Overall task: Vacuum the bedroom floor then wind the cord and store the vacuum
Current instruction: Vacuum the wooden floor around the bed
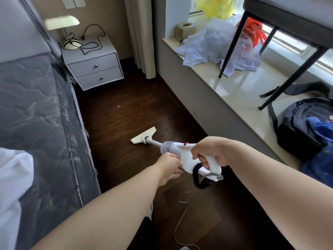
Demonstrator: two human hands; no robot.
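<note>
A white stick vacuum [183, 154] points forward and down at the dark wooden floor [117, 116]. Its flat cream floor head [143, 135] rests on the boards between the bed and the window ledge. My right hand [210, 152] is wrapped around the rear handle. My left hand [169, 166] grips the underside of the vacuum body. A thin grey cord [180, 219] trails from the handle's back end down across the floor toward me. A black strap hangs below the handle.
A dark mattress [36, 112] fills the left side. A grey two-drawer nightstand [93, 64] with a lamp stands at the far wall by a curtain [140, 33]. On the right runs a marble window ledge [234, 83] with bags, a chair's black legs [232, 44] and a backpack [304, 127].
</note>
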